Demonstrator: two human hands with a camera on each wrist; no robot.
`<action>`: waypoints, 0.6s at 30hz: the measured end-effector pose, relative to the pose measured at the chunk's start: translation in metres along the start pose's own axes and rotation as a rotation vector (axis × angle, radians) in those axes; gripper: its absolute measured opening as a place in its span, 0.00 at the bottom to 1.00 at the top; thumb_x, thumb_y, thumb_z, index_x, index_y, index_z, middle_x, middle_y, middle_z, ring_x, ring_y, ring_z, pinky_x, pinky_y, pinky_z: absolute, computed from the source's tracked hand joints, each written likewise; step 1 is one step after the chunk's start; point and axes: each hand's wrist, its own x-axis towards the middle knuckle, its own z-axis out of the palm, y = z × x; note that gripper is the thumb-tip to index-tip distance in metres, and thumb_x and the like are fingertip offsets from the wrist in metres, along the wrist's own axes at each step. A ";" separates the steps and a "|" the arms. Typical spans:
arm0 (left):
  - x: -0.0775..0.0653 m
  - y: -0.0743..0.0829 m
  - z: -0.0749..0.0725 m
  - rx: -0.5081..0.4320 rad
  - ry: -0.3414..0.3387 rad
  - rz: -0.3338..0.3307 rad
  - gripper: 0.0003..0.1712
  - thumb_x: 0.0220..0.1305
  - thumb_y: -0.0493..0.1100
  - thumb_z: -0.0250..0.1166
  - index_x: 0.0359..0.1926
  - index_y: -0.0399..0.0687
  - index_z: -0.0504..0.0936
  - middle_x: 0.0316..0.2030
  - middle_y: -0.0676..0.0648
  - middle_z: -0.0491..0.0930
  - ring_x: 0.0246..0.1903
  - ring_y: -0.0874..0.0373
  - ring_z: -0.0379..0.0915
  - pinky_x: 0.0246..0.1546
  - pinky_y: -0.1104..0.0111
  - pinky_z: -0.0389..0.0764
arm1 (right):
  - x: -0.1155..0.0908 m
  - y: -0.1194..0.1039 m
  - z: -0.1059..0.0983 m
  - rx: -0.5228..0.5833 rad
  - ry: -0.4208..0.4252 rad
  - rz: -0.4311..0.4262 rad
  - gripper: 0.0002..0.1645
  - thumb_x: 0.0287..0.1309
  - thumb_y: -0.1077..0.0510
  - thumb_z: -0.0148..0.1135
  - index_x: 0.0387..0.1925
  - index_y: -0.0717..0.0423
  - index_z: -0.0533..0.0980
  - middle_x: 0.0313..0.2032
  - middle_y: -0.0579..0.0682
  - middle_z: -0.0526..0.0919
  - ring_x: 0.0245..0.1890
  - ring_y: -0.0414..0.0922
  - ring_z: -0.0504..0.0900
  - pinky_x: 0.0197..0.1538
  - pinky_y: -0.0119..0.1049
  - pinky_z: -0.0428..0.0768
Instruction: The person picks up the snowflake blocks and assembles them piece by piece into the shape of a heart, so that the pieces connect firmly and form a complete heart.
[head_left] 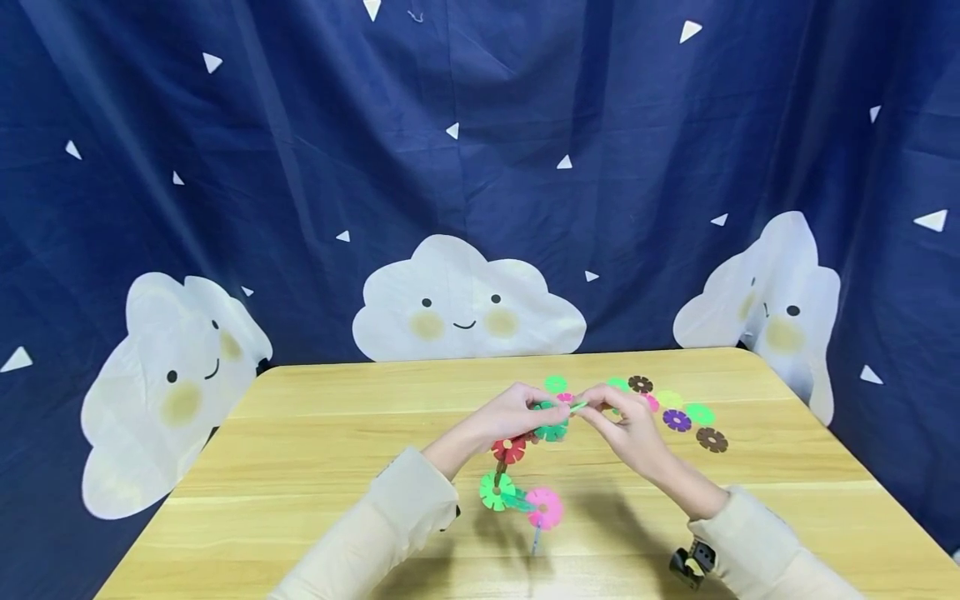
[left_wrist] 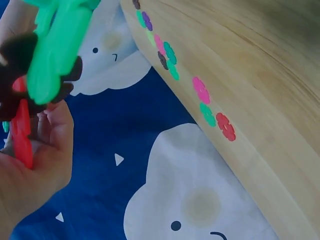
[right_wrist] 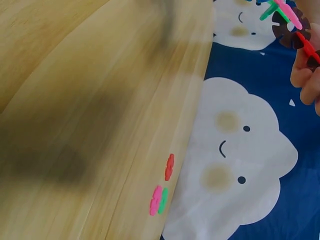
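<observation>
Above the table, my left hand (head_left: 517, 412) grips a chain of slotted plastic discs at its upper end, next to a teal disc (head_left: 552, 427). The chain hangs down through a red disc (head_left: 510, 451), a brown one seen edge-on, a bright green disc (head_left: 497, 492) and a pink disc (head_left: 544, 509), with a blue disc (head_left: 536, 537) edge-on at the bottom. My right hand (head_left: 628, 425) pinches a light green disc (head_left: 577, 407), seen edge-on, between thumb and fingers. Its other edge meets the left fingertips, which partly hide it.
Loose slotted discs lie toward the back right of the wooden table (head_left: 315, 433), among them a purple one (head_left: 677, 420), a brown one (head_left: 712, 440) and a yellow one (head_left: 668, 400). Behind the table's far edge hangs a dark blue curtain (head_left: 300, 208) with white clouds.
</observation>
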 end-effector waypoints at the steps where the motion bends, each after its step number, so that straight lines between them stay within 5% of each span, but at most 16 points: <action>1: 0.000 0.000 0.000 0.005 0.004 -0.001 0.17 0.60 0.48 0.61 0.43 0.40 0.82 0.18 0.52 0.70 0.15 0.62 0.63 0.19 0.75 0.68 | 0.000 0.000 0.000 -0.007 -0.008 0.006 0.09 0.46 0.74 0.62 0.30 0.61 0.77 0.24 0.51 0.80 0.25 0.35 0.75 0.32 0.23 0.75; 4: 0.000 -0.002 -0.001 0.026 0.030 0.005 0.18 0.58 0.50 0.62 0.43 0.41 0.83 0.19 0.53 0.72 0.15 0.62 0.65 0.20 0.74 0.71 | 0.001 -0.002 -0.005 -0.057 -0.028 0.067 0.14 0.39 0.80 0.62 0.30 0.64 0.77 0.24 0.54 0.81 0.25 0.36 0.76 0.31 0.24 0.75; 8: -0.002 -0.003 -0.007 0.015 0.059 0.012 0.18 0.59 0.52 0.61 0.34 0.40 0.83 0.19 0.52 0.75 0.17 0.61 0.68 0.23 0.73 0.74 | -0.006 0.011 -0.027 -0.167 -0.078 0.306 0.11 0.47 0.76 0.59 0.36 0.69 0.76 0.30 0.59 0.82 0.30 0.33 0.78 0.34 0.24 0.76; 14: -0.005 -0.007 -0.017 0.010 0.072 0.026 0.20 0.63 0.53 0.56 0.36 0.39 0.82 0.26 0.45 0.82 0.27 0.61 0.76 0.37 0.70 0.74 | -0.043 0.066 -0.079 -0.391 -0.312 0.694 0.16 0.60 0.64 0.53 0.45 0.75 0.71 0.41 0.69 0.78 0.41 0.58 0.79 0.43 0.47 0.77; 18: -0.004 -0.010 -0.019 -0.053 0.085 0.026 0.23 0.65 0.54 0.52 0.38 0.37 0.81 0.30 0.43 0.82 0.34 0.61 0.77 0.43 0.68 0.74 | -0.062 0.078 -0.092 -0.506 -0.482 0.734 0.17 0.58 0.66 0.53 0.44 0.80 0.69 0.39 0.73 0.77 0.41 0.66 0.76 0.45 0.56 0.73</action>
